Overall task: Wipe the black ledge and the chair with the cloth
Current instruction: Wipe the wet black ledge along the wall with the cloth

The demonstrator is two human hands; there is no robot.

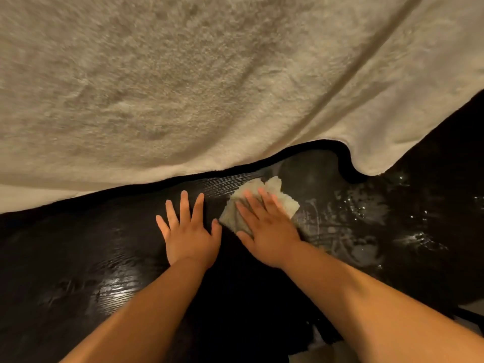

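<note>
The black ledge is a glossy dark wood-grain surface that runs across the lower half of the view. A crumpled pale cloth lies on it near the middle. My right hand presses flat on the cloth with fingers spread, covering its near part. My left hand rests flat on the bare ledge just left of the cloth, fingers apart and holding nothing. Wet smears and droplets shine on the ledge to the right of the cloth. No chair can be made out.
A large beige fleecy blanket fills the upper half and overhangs the far edge of the ledge, dipping lowest at the right. A pale strip of floor shows past the ledge's lower right edge.
</note>
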